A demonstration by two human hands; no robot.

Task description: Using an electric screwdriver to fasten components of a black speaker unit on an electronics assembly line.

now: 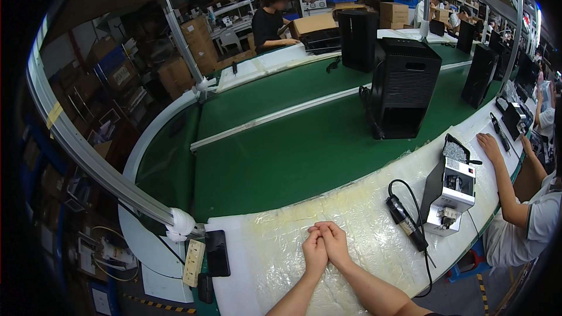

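My left hand and my right hand rest together over the plastic-covered worktop, their fingers curled in and touching each other. No object shows in either one. To the right of them lies a black electric screwdriver with a looped cord. Beyond it stands a boxy white and black screw feeder. A black tray of small silvery screws sits behind the feeder.
A black phone and a beige power strip lie at the left. A tall black appliance stands on the green conveyor. At the right, a co-worker's hand rests on the bench. Another person works across the belt.
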